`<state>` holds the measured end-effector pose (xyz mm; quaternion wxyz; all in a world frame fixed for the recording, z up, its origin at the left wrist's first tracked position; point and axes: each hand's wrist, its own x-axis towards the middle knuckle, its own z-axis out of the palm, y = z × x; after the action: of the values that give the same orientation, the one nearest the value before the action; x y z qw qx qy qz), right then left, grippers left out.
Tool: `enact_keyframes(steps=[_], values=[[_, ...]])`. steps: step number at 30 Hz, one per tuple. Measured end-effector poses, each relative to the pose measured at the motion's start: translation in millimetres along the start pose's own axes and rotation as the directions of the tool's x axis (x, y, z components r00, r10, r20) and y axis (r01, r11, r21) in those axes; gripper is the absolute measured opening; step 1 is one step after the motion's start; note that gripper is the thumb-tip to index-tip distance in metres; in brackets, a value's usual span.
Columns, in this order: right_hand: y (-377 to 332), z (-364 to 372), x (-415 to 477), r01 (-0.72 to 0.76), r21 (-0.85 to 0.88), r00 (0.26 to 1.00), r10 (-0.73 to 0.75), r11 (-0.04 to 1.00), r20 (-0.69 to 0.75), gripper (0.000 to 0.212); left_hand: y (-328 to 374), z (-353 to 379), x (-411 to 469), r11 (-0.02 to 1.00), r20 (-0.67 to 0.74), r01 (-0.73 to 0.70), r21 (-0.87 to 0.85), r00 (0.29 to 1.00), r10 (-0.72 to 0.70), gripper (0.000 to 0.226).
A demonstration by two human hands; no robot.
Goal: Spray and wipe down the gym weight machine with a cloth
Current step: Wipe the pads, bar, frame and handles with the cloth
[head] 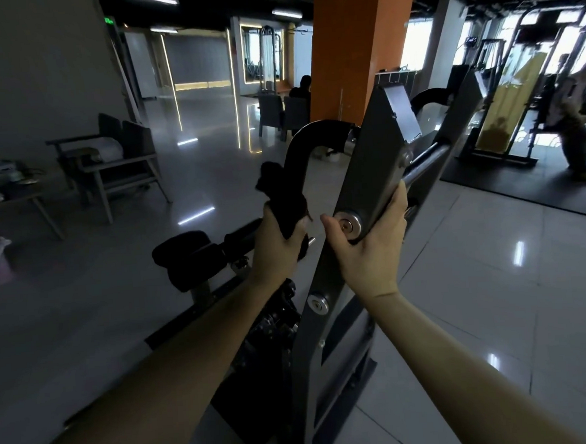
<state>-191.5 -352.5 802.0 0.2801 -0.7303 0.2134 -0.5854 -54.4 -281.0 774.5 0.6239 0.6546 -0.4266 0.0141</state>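
Observation:
The grey weight machine frame [367, 169] rises at a slant through the middle of the view, with a curved black bar [300, 146] to its left. My left hand [279, 246] grips a dark cloth [283, 195], which is bunched against the curved black bar. My right hand [368, 248] grips the grey frame arm, thumb next to a round steel pivot bolt [348, 222] and fingers wrapped round the far edge. A black padded roller [190, 255] sticks out low on the left. No spray bottle is in view.
A wooden armchair [109, 164] and a low cluttered table [5, 191] stand at the left. An orange pillar [359, 46] is behind the machine. Another rack [504, 106] and a person [577, 125] are at the right. Glossy tiled floor surrounds the machine.

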Motion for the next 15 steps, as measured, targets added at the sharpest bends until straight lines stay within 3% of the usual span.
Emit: enact_keyframes(steps=[2, 5, 7, 9, 12, 13, 15], values=[[0, -1, 0, -0.001, 0.014, 1.0, 0.001, 1.0, 0.022, 0.112, -20, 0, -11, 0.995, 0.042, 0.027, 0.091, 0.999, -0.031, 0.045], [-4, -6, 0, 0.009, -0.078, 1.0, -0.007, 0.997, 0.03, 0.114, -39, -8, -31, 0.958, 0.091, 0.212, 0.194, 0.968, -0.233, 0.035], [-5, -12, -1, 0.023, -0.175, 1.0, -0.019, 0.984, 0.022, 0.11, -41, -19, -44, 0.907, 0.049, 0.323, 0.269, 0.936, -0.348, 0.022], [-4, -18, -6, -0.037, -0.21, 0.999, 0.037, 0.977, -0.007, 0.105, -31, -33, -50, 0.894, -0.045, 0.353, 0.275, 0.934, -0.355, 0.022], [-2, -16, -20, -0.303, -0.005, 0.951, 0.303, 0.953, 0.063, 0.084, -13, -49, -41, 0.923, -0.197, 0.28, 0.265, 0.952, -0.233, 0.031], [0, -11, -24, -0.369, 0.059, 0.924, 0.36, 0.928, 0.127, 0.072, -4, -54, -33, 0.892, -0.178, 0.338, 0.299, 0.938, -0.296, 0.041], [5, -4, -29, -0.398, 0.096, 0.905, 0.373, 0.912, 0.202, 0.055, 4, -63, -11, 0.732, -0.045, 0.467, 0.496, 0.856, -0.515, 0.059]])
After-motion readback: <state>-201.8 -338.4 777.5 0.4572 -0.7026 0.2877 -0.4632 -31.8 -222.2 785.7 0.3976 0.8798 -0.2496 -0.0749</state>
